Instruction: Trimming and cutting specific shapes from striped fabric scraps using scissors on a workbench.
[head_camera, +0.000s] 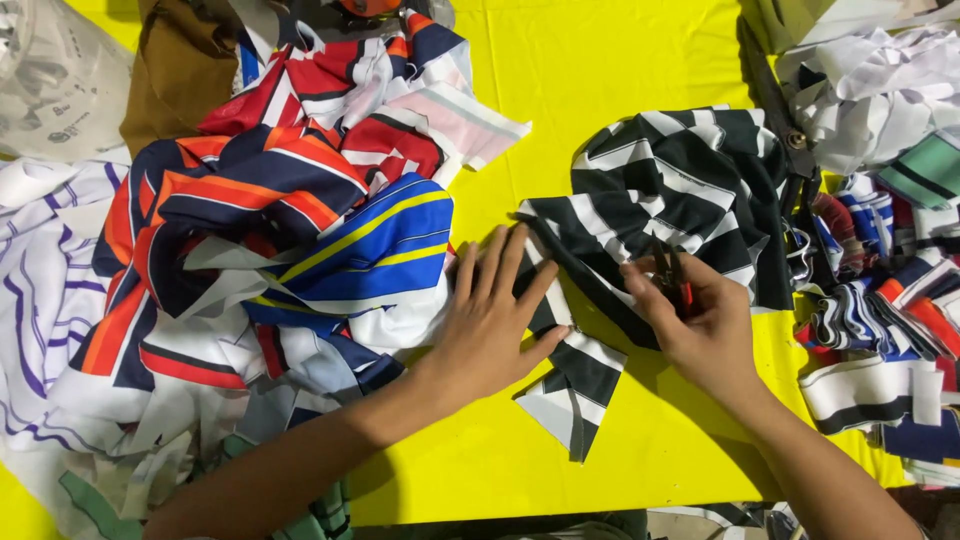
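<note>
Fabric on yellow table: left hand flat, right hand perhaps gripping snips.

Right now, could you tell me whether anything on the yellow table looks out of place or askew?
Nothing looks damaged or spilled. The black-and-white striped fabric lies crumpled, one strip trailing askew toward the table edge. The left hand presses it flat; the right hand holds a small red-handled tool. Fabric piles crowd both sides.

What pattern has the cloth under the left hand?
Black and white stripes. The cloth shows best in the head view, with the left hand flat on it.
</note>
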